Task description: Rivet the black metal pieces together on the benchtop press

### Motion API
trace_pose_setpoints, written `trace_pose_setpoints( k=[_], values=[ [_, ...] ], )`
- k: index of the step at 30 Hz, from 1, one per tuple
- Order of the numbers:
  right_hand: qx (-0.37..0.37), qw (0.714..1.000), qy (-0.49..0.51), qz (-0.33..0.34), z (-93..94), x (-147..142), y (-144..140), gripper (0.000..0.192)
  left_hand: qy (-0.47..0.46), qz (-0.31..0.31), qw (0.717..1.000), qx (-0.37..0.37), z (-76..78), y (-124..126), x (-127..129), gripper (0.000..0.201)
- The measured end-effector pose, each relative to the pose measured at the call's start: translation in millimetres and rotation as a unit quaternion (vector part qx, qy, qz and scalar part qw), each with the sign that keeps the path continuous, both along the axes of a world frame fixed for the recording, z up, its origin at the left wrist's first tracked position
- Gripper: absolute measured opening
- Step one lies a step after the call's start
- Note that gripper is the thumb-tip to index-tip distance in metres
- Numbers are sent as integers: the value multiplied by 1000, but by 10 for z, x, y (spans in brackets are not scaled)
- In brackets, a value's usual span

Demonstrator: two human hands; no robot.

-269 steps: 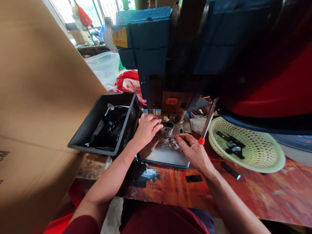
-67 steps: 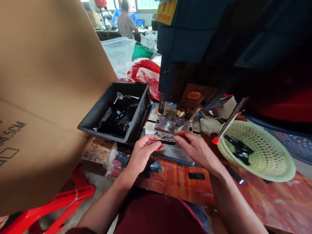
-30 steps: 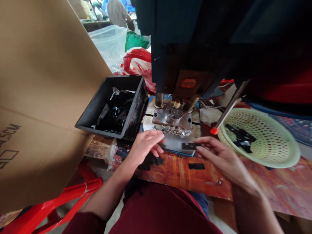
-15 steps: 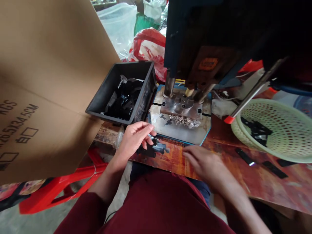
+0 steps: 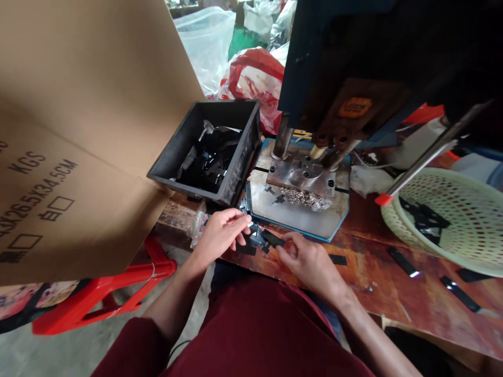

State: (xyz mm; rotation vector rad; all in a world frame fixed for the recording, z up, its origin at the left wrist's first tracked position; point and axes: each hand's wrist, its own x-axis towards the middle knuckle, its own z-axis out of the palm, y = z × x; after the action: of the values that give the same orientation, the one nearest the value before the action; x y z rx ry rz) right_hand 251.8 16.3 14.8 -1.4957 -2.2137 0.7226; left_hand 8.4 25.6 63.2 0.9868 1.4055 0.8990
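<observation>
My right hand (image 5: 308, 262) pinches one end of a flat black strip (image 5: 272, 239), which points left over the table edge. Just left of it, my left hand (image 5: 222, 233) has its thumb and forefinger pressed together; a tiny bright spot shows at the tips, too small to name. Under and between both hands lie small dark and shiny flat pieces (image 5: 257, 238) on the wooden table (image 5: 293, 264). Beyond them stands a press machine (image 5: 349, 104), whose metal base plate (image 5: 286, 209) carries silvery scraps (image 5: 308, 200) and a couple of small black cut-outs (image 5: 279, 200).
A black bin (image 5: 231, 180) of dark pieces stands left of the press. To the right, a pale green basket (image 5: 463, 209) holds black parts, with loose black strips (image 5: 404, 262) before it. A large cardboard box (image 5: 98, 131) and a red stool (image 5: 106, 293) flank the left.
My right hand has moved left toward my left hand and now shows a black strip in its fingers. The left hand keeps its pinched pose. The view has shifted slightly.
</observation>
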Motion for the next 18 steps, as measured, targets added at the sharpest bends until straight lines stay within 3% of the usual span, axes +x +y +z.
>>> trace_pose_setpoints(
  k=[4,6,8,13,18],
  values=[
    [80,989,85,-89,125,94,-52,24,-82,-88,990,-68,-3,-7,220,38],
    [111,982,100,-116,148,50,-62,25,-160,-88,980,-84,-5,6,388,43],
    [111,981,107,-119,173,-6,-53,25,-216,-47,972,-79,-25,39,549,45],
    [51,985,142,-90,335,58,96,31,-232,27,970,-65,-74,180,734,42],
    [-73,963,245,-81,518,292,445,38,-177,-32,982,-56,22,285,708,33]
  ],
)
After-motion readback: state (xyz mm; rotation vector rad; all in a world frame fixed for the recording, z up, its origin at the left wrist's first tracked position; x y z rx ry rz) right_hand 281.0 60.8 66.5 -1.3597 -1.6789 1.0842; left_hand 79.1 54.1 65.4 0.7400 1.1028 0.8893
